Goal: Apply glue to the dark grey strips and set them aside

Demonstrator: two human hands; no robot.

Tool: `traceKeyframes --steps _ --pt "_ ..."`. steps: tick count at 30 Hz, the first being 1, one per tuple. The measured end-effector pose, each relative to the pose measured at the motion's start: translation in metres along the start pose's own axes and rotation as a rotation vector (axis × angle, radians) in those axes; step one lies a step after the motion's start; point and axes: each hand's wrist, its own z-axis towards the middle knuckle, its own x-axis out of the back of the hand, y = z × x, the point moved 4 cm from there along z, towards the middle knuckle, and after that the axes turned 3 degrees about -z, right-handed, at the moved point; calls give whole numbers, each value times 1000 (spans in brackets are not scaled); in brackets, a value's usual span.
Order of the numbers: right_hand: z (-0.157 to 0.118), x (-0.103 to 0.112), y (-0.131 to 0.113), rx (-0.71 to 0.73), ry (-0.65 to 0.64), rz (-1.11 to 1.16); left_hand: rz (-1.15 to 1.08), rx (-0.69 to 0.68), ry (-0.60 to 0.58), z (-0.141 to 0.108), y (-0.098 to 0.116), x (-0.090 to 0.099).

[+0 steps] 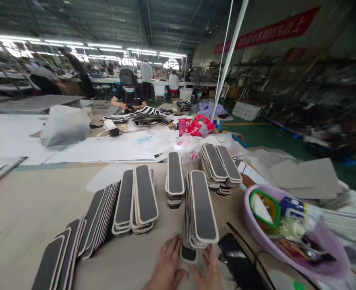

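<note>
Several stacks of dark rounded strips with pale edges stand on the table. The nearest stack [203,207] leans in front of me, with a lower dark piece [189,253] jutting from its base. Beside that base on the left lies my left hand [167,262], its fingers stretched out and apart from the thumb. My right hand [208,270] is at the base's right side, fingers spread, its fingertips close to the stack's lower edge. Neither hand holds anything. To the left are a paired stack [146,193] and a fanned row [96,213].
A purple basin [247,209] with packets and a green-rimmed container stands at the right. A black phone [241,262] and a cable lie beside it. Farther back are a plastic bag [65,127], a red bag [200,125] and a seated person [129,94] across the table.
</note>
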Motion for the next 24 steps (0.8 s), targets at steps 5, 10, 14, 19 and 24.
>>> traceKeyframes --steps 5,10,14,19,24 --pt "38 -2 -6 -71 -41 31 -66 -4 60 15 7 3" --pt "62 -6 -12 -112 -128 62 -62 82 68 26 19 1" --pt "84 -13 -13 -95 -227 -88 -24 185 83 40 30 4" --pt "120 -22 -15 -97 -309 -268 8 265 86 66 35 13" --pt "148 -30 -20 -97 -343 -332 45 390 63 88 34 24"
